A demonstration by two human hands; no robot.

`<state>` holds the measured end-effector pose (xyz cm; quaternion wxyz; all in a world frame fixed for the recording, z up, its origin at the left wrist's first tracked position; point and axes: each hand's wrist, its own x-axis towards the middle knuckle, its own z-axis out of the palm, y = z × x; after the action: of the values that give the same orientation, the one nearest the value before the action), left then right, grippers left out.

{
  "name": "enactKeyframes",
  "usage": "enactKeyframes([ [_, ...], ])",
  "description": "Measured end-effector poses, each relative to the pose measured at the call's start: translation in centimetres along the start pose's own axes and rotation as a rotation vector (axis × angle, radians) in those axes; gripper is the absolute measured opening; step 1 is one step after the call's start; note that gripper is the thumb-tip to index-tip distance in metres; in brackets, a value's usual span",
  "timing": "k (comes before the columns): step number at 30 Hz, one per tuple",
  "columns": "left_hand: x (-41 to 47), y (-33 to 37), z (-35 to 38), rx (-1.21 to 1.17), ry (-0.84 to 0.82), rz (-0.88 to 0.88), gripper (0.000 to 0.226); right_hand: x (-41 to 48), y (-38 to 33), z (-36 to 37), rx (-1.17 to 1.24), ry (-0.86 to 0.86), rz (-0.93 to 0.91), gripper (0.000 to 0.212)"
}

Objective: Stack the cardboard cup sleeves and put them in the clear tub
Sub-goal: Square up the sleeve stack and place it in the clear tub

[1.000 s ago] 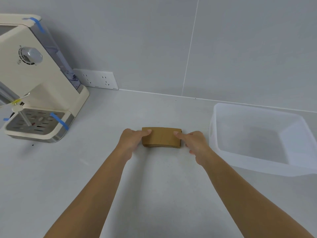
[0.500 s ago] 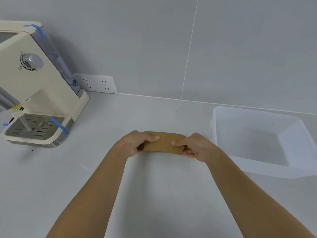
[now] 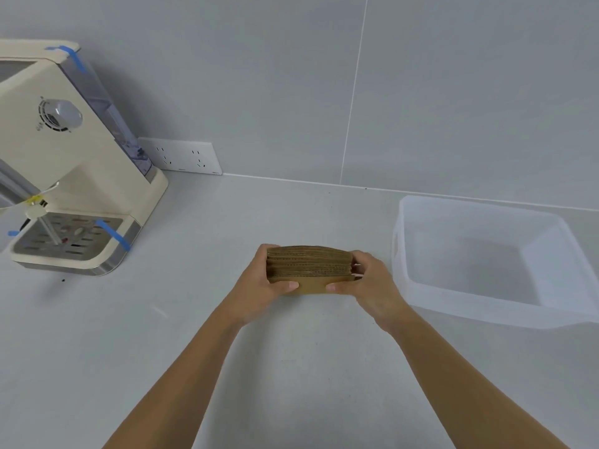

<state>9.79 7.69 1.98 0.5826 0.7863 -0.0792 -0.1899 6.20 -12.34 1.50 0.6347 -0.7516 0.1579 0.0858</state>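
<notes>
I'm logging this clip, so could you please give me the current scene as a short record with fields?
setting: grey counter against a grey wall
sleeves: stack of brown cardboard sleeves, turned edge-up
left hand: grips the stack's left end
right hand: grips the stack's right end
tub: clear tub, right of the hands, nothing visible inside
coffee machine: cream, at far left, with blue tape strips
socket: white, on the wall by the machine
task state: sleeves stacked, not yet in the tub
</notes>
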Motion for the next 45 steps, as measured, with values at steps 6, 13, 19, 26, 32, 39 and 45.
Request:
enactKeyframes([
  [6,-0.8,-2.0,2.2,-0.122,0.059,0.069,0.058,-0.3,1.9,0.7,0.045,0.006,-0.012,0.045],
  [13,0.0,-1.8,3.7,-0.360,0.293,0.058,0.035,-0.9,1.3,2.0,0.269,0.028,-0.022,0.049],
  [19,0.4,-1.1,4.5,-0.392,0.401,-0.004,0.030,-0.2,0.7,3.8,0.442,0.234,-0.073,0.011],
  [26,1.8,-0.4,4.8,-0.430,0.492,-0.112,0.030,1.0,-0.1,4.1,0.576,0.375,0.004,0.014],
  [32,2.0,0.7,5.0,-0.476,0.552,-0.200,0.033,1.1,-0.9,4.6,0.524,0.436,0.042,0.017],
  [39,2.4,3.4,3.6,-0.596,0.539,-0.457,0.029,1.4,-4.3,3.6,0.501,0.321,0.182,0.013],
  [45,0.6,0.2,5.3,-0.441,0.565,-0.073,0.034,-0.1,0.3,4.3,0.384,0.338,-0.113,0.023],
])
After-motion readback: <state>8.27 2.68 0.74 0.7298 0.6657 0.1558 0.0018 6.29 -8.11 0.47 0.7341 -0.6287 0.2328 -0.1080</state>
